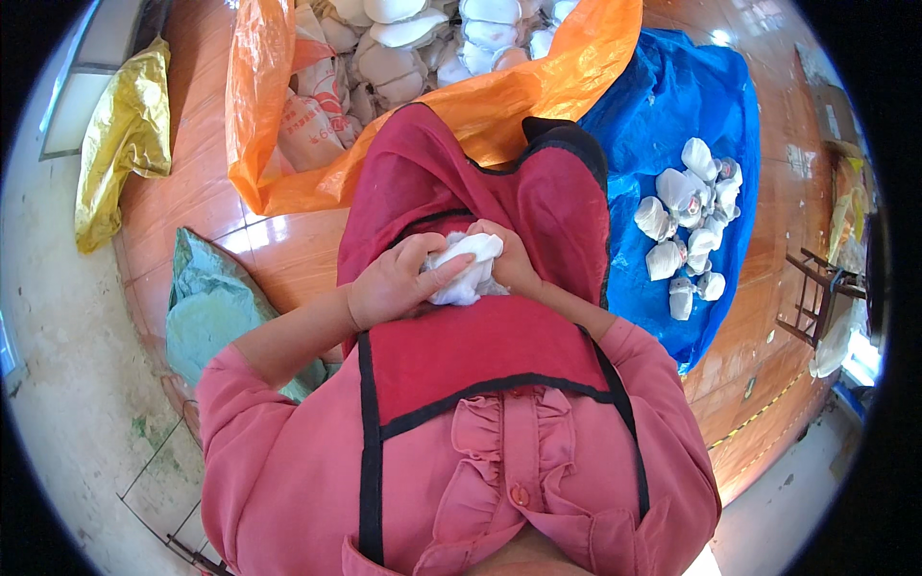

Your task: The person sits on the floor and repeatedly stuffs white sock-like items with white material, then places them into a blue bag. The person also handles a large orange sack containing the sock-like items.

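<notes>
Over my lap, both hands grip one crumpled white bundle of soft, cloth-like material. My left hand curls round its left side, with the thumb pressed across its front. At the upper right edge, the fingers of my right hand are closed on the same bundle. Part of it is hidden behind my fingers, and its exact kind cannot be made out. Ahead of my knees, a big orange plastic sack gapes, filled with white rounded pads. Several small white bundles lie to my right on a blue plastic sheet.
A red apron covers my lap. Left of me are a green sack and, farther off by the wall, a yellow sack. The floor is shiny orange-brown tile. A dark-framed stool stands at the far right.
</notes>
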The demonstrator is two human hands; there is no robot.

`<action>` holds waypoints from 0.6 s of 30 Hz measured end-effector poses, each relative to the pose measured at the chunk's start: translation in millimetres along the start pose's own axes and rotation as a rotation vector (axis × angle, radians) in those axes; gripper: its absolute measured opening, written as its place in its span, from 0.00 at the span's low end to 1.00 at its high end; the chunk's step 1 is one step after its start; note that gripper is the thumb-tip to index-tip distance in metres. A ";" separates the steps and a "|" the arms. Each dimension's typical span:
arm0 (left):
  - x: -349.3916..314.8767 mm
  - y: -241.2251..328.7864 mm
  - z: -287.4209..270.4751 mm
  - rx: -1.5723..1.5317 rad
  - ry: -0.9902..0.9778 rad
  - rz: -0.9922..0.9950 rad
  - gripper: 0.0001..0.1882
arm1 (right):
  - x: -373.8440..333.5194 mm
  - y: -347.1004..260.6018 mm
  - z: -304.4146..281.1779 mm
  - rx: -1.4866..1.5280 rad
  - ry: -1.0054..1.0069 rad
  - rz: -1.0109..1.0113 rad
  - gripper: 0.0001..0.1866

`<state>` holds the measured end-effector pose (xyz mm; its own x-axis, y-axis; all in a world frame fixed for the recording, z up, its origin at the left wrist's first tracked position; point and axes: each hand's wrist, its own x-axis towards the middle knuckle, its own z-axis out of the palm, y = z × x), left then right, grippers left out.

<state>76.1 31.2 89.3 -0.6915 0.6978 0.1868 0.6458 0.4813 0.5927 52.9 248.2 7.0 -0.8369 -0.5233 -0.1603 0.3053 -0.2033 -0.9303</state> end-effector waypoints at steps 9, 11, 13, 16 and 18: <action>-7.2 4.1 16.6 0.169 0.101 -0.051 0.29 | -0.5 -4.1 -4.4 0.066 -0.069 0.001 0.10; -11.6 7.3 16.6 0.157 0.088 -0.083 0.29 | -5.0 -12.8 -8.9 -0.013 -0.136 0.027 0.12; -12.7 15.0 18.4 0.027 0.113 -0.212 0.28 | -8.1 -17.8 -15.9 -0.027 -0.196 0.052 0.15; -11.3 14.4 13.8 0.113 0.170 -0.127 0.29 | -11.7 -34.1 -20.5 0.172 -0.235 0.221 0.21; -10.4 10.7 14.4 0.195 0.217 -0.042 0.30 | -15.6 -59.8 -16.1 0.476 -0.195 0.503 0.24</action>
<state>94.9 36.8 82.4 -0.7583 0.5557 0.3409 0.6508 0.6149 0.4453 40.4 281.9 59.8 -0.4605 -0.7774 -0.4284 0.8344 -0.2145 -0.5077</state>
